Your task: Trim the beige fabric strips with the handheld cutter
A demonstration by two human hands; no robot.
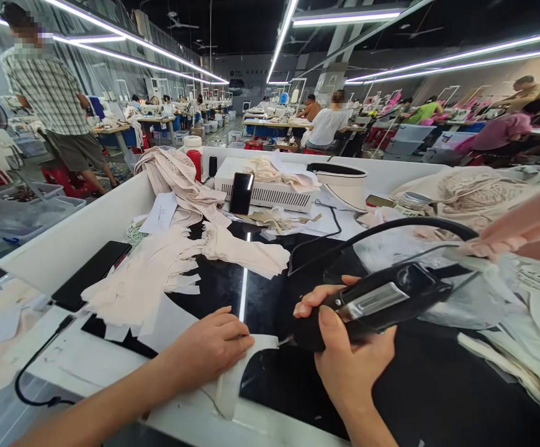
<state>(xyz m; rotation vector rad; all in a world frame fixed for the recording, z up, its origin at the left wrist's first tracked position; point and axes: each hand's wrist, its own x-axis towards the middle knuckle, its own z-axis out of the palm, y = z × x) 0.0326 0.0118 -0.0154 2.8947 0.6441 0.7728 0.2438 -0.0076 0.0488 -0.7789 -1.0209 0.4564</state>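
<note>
My right hand (351, 347) is wrapped around a black corded handheld tool (382, 301) with a shiny metal plate on its side. The tool's thin metal tip (287, 340) points left and meets or nearly meets the end of a curved white fabric piece (237, 372). With bent fingers close together, my left hand (214, 344) grips that piece at the front edge of the glossy black work surface (288, 385). My left thumb is mostly hidden. Cream fabric pieces (144, 273) lie heaped beyond my left hand, and another cream bundle (246, 248) lies behind them.
A dark phone or tablet (90, 276) lies at left; another phone (241, 193) leans against a white vented box (270, 192). The tool's black cable (391, 223) arcs rightward. Plastic bags (465, 298) and fabric fill the right side. White boards (79, 236) border the table. People work at machines behind.
</note>
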